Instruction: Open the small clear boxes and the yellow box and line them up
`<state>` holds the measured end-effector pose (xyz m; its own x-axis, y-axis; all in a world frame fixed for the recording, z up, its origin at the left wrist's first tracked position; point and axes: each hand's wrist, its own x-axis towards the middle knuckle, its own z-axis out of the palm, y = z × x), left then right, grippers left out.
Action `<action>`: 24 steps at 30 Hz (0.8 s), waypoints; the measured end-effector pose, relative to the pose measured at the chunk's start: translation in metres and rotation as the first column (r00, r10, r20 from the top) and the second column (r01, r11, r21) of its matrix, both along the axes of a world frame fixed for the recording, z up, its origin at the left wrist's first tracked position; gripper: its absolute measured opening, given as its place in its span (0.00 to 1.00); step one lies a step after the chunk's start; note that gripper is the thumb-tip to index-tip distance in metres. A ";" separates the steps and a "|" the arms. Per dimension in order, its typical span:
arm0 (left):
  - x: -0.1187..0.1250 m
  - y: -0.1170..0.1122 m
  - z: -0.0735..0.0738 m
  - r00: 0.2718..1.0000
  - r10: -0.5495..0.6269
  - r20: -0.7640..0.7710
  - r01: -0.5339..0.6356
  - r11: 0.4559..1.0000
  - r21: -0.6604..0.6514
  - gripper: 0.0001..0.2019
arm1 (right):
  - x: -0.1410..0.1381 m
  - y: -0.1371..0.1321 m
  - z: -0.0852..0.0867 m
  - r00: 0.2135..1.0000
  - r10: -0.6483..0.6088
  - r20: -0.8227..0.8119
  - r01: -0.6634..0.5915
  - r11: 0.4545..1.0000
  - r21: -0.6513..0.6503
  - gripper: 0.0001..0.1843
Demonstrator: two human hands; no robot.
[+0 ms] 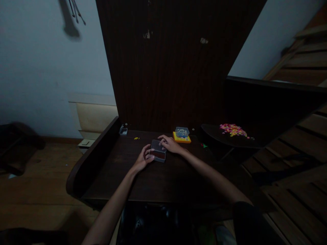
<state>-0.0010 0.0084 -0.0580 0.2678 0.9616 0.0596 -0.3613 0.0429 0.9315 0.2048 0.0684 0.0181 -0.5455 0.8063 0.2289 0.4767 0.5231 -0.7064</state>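
Note:
A small clear plastic box (159, 159) lies on the dark wooden desk with its hinged lid raised at the far side. It looks empty, though the dim light makes this hard to tell. My left hand (143, 160) grips the box's left side, thumb at the near edge and fingers behind. From the right, my right hand (170, 144) reaches over the lid (155, 145), its fingers bent on the lid's upper right edge. Just beyond that hand, another clear box (182, 131) with small pale pieces rests on a yellow box (187, 139).
A small open container (123, 131) stands at the desk's back left, near some yellow bits (137, 138). Pink and yellow pieces (233, 129) are heaped on the right shelf (217, 136). A raised side panel (92, 156) edges the desk (158, 183) on the left.

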 end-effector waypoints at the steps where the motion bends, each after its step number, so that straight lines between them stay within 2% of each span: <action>1: -0.001 -0.001 0.002 1.000 -0.009 0.010 0.009 1.000 0.016 0.43 | -0.001 0.005 -0.003 0.995 -0.041 -0.094 0.033 0.996 -0.088 0.15; 4: -0.004 -0.006 0.010 0.999 -0.042 -0.008 0.042 0.999 0.032 0.41 | -0.011 0.019 -0.010 0.942 -0.175 -0.286 0.102 0.962 -0.255 0.13; 8: -0.012 -0.008 0.022 0.996 -0.069 -0.061 0.068 0.997 -0.021 0.40 | -0.036 0.038 -0.020 0.907 -0.221 -0.360 0.127 0.956 -0.266 0.11; 10: -0.020 -0.005 0.024 0.998 -0.014 -0.060 0.012 0.999 -0.034 0.42 | -0.053 0.048 -0.029 0.898 -0.237 -0.371 0.144 0.954 -0.262 0.13; 13: -0.040 0.005 0.021 0.978 0.190 -0.088 -0.187 0.982 0.039 0.42 | -0.079 0.059 -0.047 0.879 -0.276 -0.390 0.196 0.952 -0.234 0.19; 16: -0.063 0.019 0.014 0.868 0.450 -0.212 -0.421 0.891 0.168 0.41 | -0.103 0.065 -0.065 0.872 -0.311 -0.379 0.256 0.948 -0.189 0.16; 18: -0.077 0.027 0.010 0.782 0.554 -0.286 -0.499 0.831 0.245 0.40 | -0.118 0.067 -0.075 0.877 -0.320 -0.357 0.279 0.946 -0.163 0.13; 21: -0.093 0.037 0.005 0.644 0.672 -0.365 -0.545 0.738 0.397 0.37 | -0.138 0.073 -0.084 0.897 -0.303 -0.322 0.275 0.953 -0.129 0.14; 24: -0.104 0.045 0.002 0.465 0.755 -0.463 -0.487 0.655 0.578 0.37 | -0.153 0.081 -0.086 0.920 -0.270 -0.284 0.250 0.962 -0.108 0.17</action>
<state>-0.1049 0.0530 -0.0562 -0.2998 0.8290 0.4721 0.4996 -0.2851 0.8180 0.0517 0.1492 -0.0683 -0.2312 0.9298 0.2865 0.3551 0.3548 -0.8649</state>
